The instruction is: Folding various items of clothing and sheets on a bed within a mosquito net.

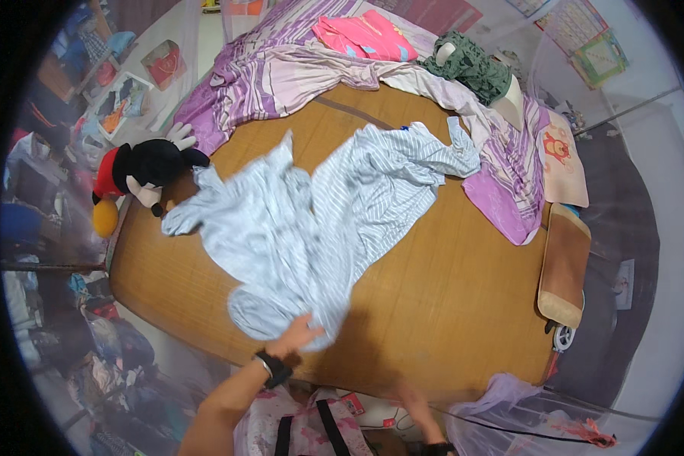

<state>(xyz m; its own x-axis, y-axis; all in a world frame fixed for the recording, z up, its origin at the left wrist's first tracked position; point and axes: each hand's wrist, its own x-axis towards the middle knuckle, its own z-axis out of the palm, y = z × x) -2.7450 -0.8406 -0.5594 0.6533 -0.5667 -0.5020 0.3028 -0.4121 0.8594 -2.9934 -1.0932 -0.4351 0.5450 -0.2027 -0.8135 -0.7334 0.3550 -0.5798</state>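
A pale blue, white-striped shirt [380, 190] lies rumpled across the middle of the mat, a sleeve reaching to the right. Beside it on the left spreads crumpled pale blue cloth [262, 216], slightly blurred; whether the two are one garment cannot be made out. At the near end of the cloth, my left hand [300, 334] is closed on the shirt's bunched edge, a dark band on its wrist. My right hand [412, 399] hangs near the mat's front edge, apart from the shirt. Motion smears its fingers.
The brown mat [463, 304] covers the bed. A purple-striped blanket [281, 76], a pink folded cloth [368, 36] and a green garment [471, 68] lie along the back. A black-and-red plush toy [148, 169] sits left, a brown pillow [564, 266] right. Sheer netting [501, 403] surrounds the bed.
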